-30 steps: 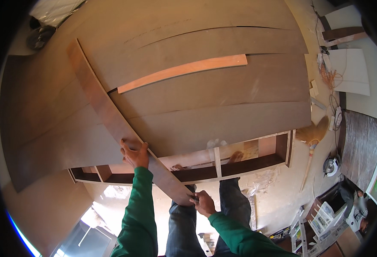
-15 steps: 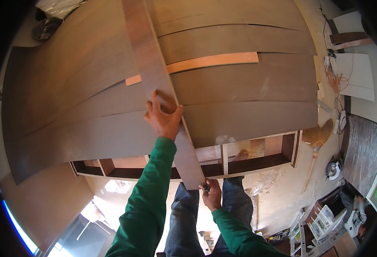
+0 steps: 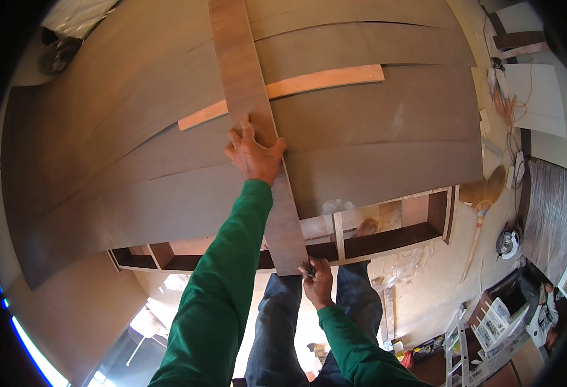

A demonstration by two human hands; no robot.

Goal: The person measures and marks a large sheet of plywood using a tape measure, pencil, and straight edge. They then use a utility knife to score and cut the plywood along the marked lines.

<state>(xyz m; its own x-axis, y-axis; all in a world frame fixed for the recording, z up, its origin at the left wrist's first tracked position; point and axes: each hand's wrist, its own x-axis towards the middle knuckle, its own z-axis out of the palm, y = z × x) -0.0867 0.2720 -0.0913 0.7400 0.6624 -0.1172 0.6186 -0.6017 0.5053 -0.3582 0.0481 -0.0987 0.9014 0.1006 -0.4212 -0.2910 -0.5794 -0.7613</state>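
A long, narrow brown board [image 3: 285, 213] lies almost front to back over large dark sheets [image 3: 374, 116] with lengthwise cuts or seams. My left hand [image 3: 253, 151] grips across the board, thumb on its right edge and fingertips bent toward its left side. At the near end, my right hand [image 3: 319, 284] is closed round a small dark object [image 3: 308, 268] at the board's right corner, too small to name. A light orange strip [image 3: 322, 79] runs crosswise beneath the board. Under the sheets' near edge shows a compartmented wooden frame [image 3: 393, 244], just beyond my legs.
At right are cables [image 3: 512, 103], white panels [image 3: 541, 97], a broom [image 3: 483, 206], a circular saw [image 3: 508, 242], a plastic-wrapped sheet [image 3: 548, 213] and an aluminium ladder [image 3: 457, 342] beside clutter. A dark round object [image 3: 58, 55] sits at upper left.
The board has swung from a diagonal to nearly upright in the picture, its far end moving right. Both hands moved with it, and my left hand is higher up the picture.
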